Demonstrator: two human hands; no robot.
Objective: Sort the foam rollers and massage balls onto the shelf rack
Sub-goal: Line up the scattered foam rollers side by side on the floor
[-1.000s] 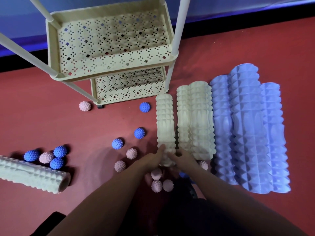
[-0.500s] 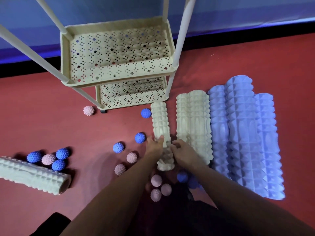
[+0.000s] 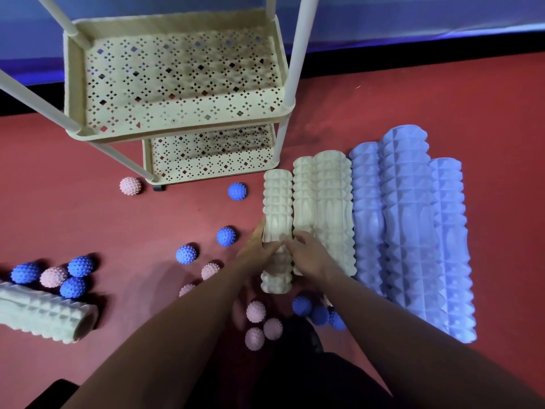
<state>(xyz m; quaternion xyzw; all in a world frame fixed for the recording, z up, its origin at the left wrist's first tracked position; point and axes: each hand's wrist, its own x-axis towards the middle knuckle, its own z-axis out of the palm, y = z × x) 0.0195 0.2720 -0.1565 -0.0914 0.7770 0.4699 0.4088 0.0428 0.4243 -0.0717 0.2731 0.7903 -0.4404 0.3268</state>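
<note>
Both hands grip one object. The left hand (image 3: pixel 259 249) wraps the left flank of the narrow cream ridged foam roller (image 3: pixel 277 228), thumb across its top; the right hand (image 3: pixel 306 255) closes on the right flank at the same level, fingers curled over the ridges. The grip sits below the roller's middle, nearer the person's end. Whether the roller rests on the red floor (image 3: pixel 73 219) or is just clear of it cannot be told.

Just beside this roller, to the right, lie two more cream foam rollers (image 3: pixel 327 208) side by side, then three lavender ridged foam rollers (image 3: pixel 410 231), all parallel. A fourth cream roller (image 3: pixel 41 314) lies well apart at the far left, crosswise to the others.

Spiked massage balls are scattered around the hands: blue ones (image 3: pixel 226 236) to the left of the held roller, pink ones (image 3: pixel 255 311) near the forearms, a mixed cluster (image 3: pixel 59 276) touching the far-left roller.

The cream perforated shelf rack (image 3: pixel 177 122) stands beyond the held roller's far end. Its two visible tiers hold nothing.

Progress assessment: sorting has barely begun. No item is on the rack; every roller and ball remains to be placed. The held roller appears to be the first candidate for loading.
</note>
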